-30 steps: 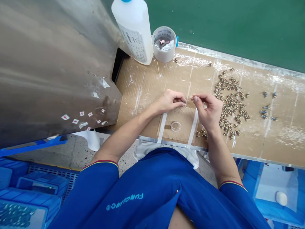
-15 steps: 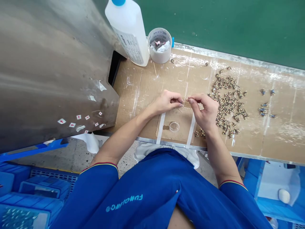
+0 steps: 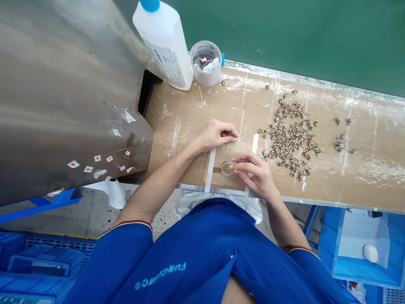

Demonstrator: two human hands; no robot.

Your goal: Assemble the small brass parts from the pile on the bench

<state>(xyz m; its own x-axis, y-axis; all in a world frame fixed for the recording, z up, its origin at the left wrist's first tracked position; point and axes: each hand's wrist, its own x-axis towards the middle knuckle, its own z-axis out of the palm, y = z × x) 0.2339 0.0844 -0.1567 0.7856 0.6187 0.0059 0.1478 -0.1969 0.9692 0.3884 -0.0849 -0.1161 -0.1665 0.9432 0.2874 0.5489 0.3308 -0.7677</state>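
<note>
My left hand rests over the cardboard with its fingertips pinched together, and anything between them is too small to see. My right hand has its fingertips at the rim of a small transparent round dish, which sits between two strips of white tape. To the right lies a spread of several small brass-coloured parts. Several blue-tipped parts lie farther right. A thin wooden stick lies near the cup.
Cardboard covers the bench, with a white plastic bottle and a cup of wipes at the back. A steel panel stands left, a green wall behind, and blue crates lie below.
My right hand has moved down and left, away from my left hand, to the transparent dish. The thin stick seen between my fingers earlier no longer shows.
</note>
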